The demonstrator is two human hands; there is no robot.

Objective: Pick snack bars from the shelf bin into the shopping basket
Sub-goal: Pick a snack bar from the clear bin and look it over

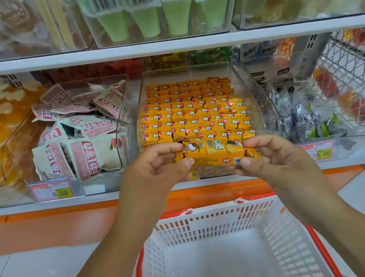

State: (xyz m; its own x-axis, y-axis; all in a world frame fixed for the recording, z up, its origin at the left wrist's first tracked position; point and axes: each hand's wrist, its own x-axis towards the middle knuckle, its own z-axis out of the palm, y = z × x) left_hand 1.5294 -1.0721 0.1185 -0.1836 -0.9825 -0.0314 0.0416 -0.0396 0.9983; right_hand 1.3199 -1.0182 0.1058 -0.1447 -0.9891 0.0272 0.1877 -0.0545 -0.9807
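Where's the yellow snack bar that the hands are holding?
The snack bar is mid-picture in the head view: the left hand and right hand pinch its ends, in front of the clear bin of yellow bars, above the white basket.

One wide-angle camera, worn on the head, looked forward and steeply down from close in front of the shelf (164, 46). The clear snack bar bin (257, 105) sat mid-frame; the white shopping basket (210, 212) lay directly below, filling the bottom edge.
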